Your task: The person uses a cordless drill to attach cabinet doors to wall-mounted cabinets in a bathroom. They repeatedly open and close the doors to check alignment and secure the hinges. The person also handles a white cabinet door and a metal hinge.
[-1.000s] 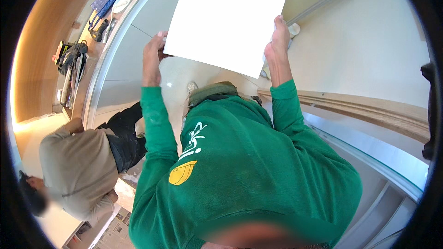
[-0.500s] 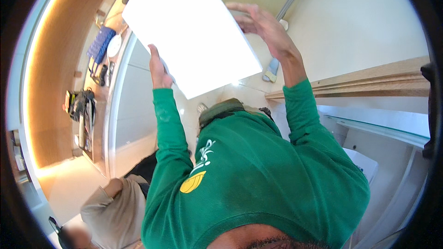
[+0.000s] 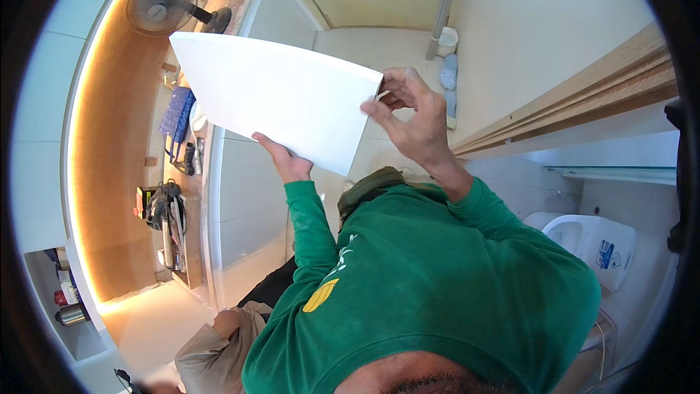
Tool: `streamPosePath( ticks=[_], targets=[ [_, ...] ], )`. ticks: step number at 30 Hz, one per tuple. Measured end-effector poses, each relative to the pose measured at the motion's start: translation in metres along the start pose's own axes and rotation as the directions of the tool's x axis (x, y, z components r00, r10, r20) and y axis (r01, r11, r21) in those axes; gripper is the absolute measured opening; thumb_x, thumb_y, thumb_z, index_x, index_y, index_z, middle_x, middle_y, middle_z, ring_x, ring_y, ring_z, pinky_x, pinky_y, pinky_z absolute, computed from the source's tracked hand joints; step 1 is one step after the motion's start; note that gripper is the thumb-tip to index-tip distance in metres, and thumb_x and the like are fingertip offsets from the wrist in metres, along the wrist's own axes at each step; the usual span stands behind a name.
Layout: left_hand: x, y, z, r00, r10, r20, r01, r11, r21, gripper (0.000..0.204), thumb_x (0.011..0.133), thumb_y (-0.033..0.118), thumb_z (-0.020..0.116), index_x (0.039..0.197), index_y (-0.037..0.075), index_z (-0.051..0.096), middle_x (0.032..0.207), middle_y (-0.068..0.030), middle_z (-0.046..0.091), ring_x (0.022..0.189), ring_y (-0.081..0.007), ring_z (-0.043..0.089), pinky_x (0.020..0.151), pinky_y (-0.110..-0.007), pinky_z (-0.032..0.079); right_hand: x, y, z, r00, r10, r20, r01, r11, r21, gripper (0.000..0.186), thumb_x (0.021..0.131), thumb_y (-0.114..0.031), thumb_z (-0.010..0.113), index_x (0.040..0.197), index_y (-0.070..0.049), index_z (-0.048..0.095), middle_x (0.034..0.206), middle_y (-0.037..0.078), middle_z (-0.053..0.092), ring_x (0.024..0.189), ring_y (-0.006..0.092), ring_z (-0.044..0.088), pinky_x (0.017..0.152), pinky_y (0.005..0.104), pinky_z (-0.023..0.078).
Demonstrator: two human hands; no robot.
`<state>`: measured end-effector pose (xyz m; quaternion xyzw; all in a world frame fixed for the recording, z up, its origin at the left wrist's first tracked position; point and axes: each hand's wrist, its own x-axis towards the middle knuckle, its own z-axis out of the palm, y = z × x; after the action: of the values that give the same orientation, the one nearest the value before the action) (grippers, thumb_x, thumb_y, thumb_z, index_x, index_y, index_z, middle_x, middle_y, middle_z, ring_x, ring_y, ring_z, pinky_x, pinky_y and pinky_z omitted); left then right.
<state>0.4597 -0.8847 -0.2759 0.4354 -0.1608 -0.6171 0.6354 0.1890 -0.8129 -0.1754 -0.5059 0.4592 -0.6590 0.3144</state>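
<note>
A flat white board (image 3: 281,95) is held up in front of me, tilted, with its narrow edge along the top showing. My left hand (image 3: 292,164) grips its lower side, thumb on the face and the other fingers hidden behind. At the board's right edge is my right hand (image 3: 415,117), its fingers curled and its thumb close to the corner. A thin pale sliver (image 3: 382,95) shows between that thumb and the fingers; what it is I cannot make out.
On the left, a long wooden counter (image 3: 193,204) under a light strip carries a fan (image 3: 162,6), a blue pouch (image 3: 175,115) and tools (image 3: 169,211). A person (image 3: 226,343) is at lower left. A wooden rail (image 3: 576,95) and a white toilet (image 3: 598,244) are on the right.
The board has swung down and tilted, no longer showing its face so squarely. My right hand's fingers, stretched out before, are now curled at its right edge.
</note>
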Motion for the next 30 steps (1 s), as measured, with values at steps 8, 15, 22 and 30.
streamPosePath(
  ticks=[8,15,22,30],
  targets=[
    [0.002,-0.008,-0.026,0.999,0.011,0.03,-0.008,0.996,-0.086,0.104,0.1,0.091,0.037,0.173,0.017,0.032,0.175,-0.0119,0.037,0.155,-0.038,0.042,0.126,-0.058,0.039,0.014,-0.008,0.02,0.996,-0.088,0.007,0.088,0.996,-0.012,0.027,0.097,-0.018,0.087,0.105,0.0,0.068,0.089,0.011,0.079,0.081,0.0159,0.079,0.077,0.03,0.065],
    [0.003,-0.011,-0.042,0.999,0.039,0.023,-0.036,0.993,-0.116,0.101,0.103,0.088,0.033,0.173,0.017,0.03,0.175,-0.0123,0.038,0.156,-0.0377,0.041,0.126,-0.057,0.039,0.017,-0.008,0.029,0.993,-0.076,0.087,0.071,0.996,0.062,0.027,0.097,-0.017,0.086,0.111,-0.002,0.069,0.09,0.01,0.079,0.083,0.0153,0.078,0.078,0.0304,0.064],
    [-0.001,-0.018,-0.044,1.0,0.01,-0.011,-0.012,0.994,-0.108,0.099,0.104,0.087,0.032,0.174,0.016,0.03,0.175,-0.0122,0.038,0.156,-0.0369,0.043,0.127,-0.055,0.039,0.028,0.009,0.031,0.942,-0.038,0.333,-0.061,0.958,0.281,0.021,0.099,-0.014,0.083,0.114,-0.003,0.073,0.099,0.008,0.08,0.094,0.0147,0.076,0.088,0.0322,0.061],
    [0.004,-0.029,-0.045,1.0,-0.008,-0.005,0.007,0.99,-0.142,0.099,0.104,0.086,0.033,0.174,0.016,0.031,0.174,-0.0116,0.041,0.155,-0.0371,0.044,0.126,-0.055,0.04,0.047,0.033,0.032,0.862,-0.034,0.505,-0.144,0.94,0.309,0.008,0.102,-0.007,0.078,0.107,-0.001,0.076,0.103,0.008,0.077,0.102,0.0187,0.074,0.098,0.0371,0.058]
  ],
)
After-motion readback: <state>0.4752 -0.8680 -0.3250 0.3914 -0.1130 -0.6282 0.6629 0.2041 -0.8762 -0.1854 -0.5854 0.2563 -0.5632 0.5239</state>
